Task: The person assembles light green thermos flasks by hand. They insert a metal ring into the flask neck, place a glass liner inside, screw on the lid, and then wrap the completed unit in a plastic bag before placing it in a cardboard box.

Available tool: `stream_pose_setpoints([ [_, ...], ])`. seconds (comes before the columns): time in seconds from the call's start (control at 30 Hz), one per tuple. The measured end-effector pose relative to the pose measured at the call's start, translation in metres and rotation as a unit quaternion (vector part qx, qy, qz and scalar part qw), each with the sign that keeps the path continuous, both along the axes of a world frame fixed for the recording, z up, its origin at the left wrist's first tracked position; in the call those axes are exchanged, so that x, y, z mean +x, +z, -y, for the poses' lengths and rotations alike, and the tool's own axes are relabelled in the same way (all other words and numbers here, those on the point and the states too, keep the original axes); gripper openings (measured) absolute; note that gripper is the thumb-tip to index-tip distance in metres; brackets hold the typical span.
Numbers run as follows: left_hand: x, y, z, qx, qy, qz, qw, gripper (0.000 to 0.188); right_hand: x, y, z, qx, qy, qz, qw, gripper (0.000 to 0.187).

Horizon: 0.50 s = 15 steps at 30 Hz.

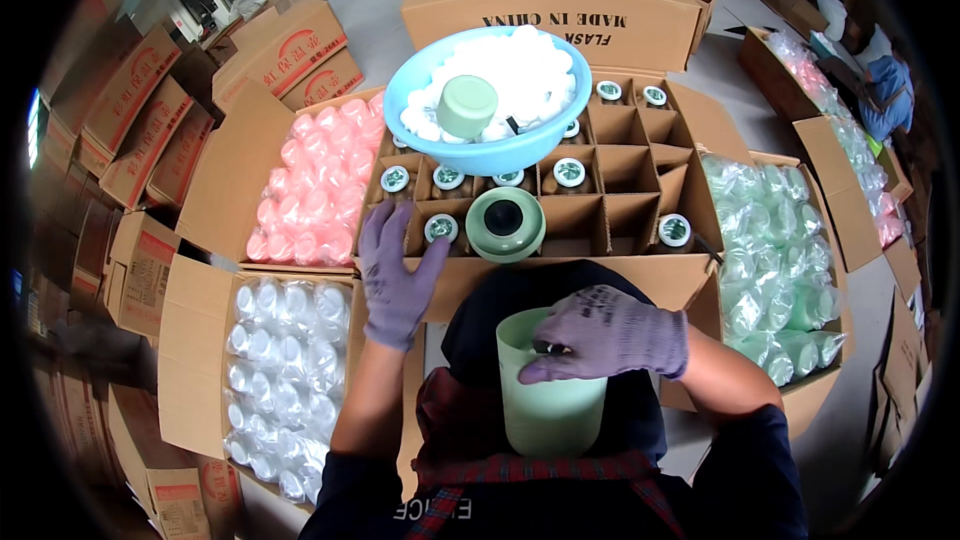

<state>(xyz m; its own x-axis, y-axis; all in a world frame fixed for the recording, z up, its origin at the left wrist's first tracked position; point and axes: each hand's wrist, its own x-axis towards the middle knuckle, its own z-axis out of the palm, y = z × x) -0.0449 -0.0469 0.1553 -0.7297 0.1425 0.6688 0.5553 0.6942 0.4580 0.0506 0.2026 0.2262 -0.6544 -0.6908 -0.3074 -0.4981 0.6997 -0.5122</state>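
A purple-grey glove covers my left hand (400,275), fingers spread and empty. It hovers at the near left corner of a divided cardboard box (630,270), beside a bottle top with a white rim and green centre (441,229). My right hand (605,332), gloved too, is closed at the mouth of a pale green flask casing (553,410) held upright close to my body. Its fingertips reach over the rim, with a small dark bit showing there. A green flask part with a black centre (506,224) stands at the box's near edge.
A blue basin (480,155) of white caps with a green cup (467,106) rests on the box. Boxes of pink (315,180), clear (285,360) and green (770,250) wrapped parts flank it. Cartons stand behind. Another person (885,100) is at far right.
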Motion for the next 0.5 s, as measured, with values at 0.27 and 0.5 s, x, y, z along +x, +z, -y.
stream_pose_setpoints([
  [0.27,-0.076,-0.108,-0.052,-0.205,0.053,0.24,0.947,0.08,-0.044,-0.063,-0.052,-0.209,-0.298,-0.254,0.896,0.046],
  [0.5,-0.041,-0.079,-0.07,0.353,-0.111,0.336,0.866,0.051,-0.098,-0.102,-0.001,-0.099,-0.163,-0.299,0.935,0.08],
])
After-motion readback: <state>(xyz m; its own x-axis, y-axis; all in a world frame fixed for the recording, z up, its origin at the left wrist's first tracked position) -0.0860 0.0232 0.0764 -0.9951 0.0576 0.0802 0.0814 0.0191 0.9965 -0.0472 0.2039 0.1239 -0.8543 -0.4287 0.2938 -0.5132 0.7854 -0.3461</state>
